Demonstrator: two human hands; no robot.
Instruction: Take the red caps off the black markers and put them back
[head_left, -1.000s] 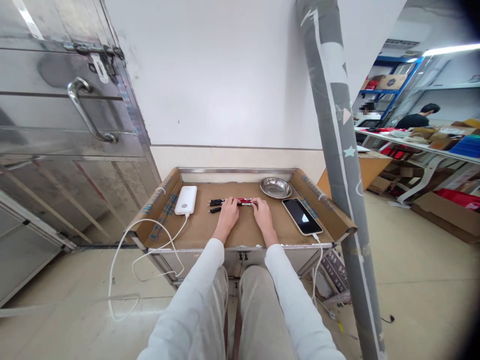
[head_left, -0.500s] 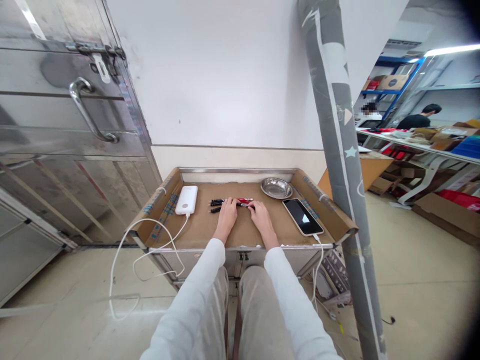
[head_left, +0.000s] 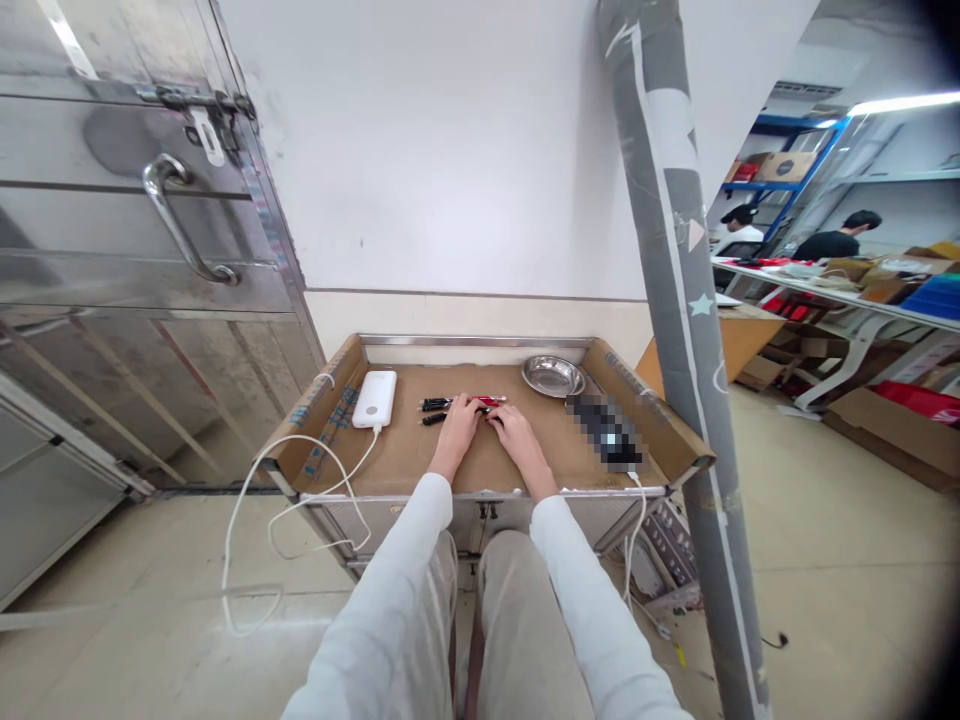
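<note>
Pens (head_left: 436, 404), back-centre of worktop (head_left: 405, 452): your left hand (head_left: 456, 428) and right hand (head_left: 517, 436) cover them (grasp hidden; cannot tell); pinch each barrel squarely, ends aligned.

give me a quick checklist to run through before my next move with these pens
1. Fingertips of left hand and right hand at the pens: ok.
2. Grip closed on a pen: cannot tell, the fingers hide it.
3. Pens lying flat on the cardboard: ok.
4. Power bank apart from the left hand: ok.
5. Metal dish upright and apart from the right hand: ok.
</note>
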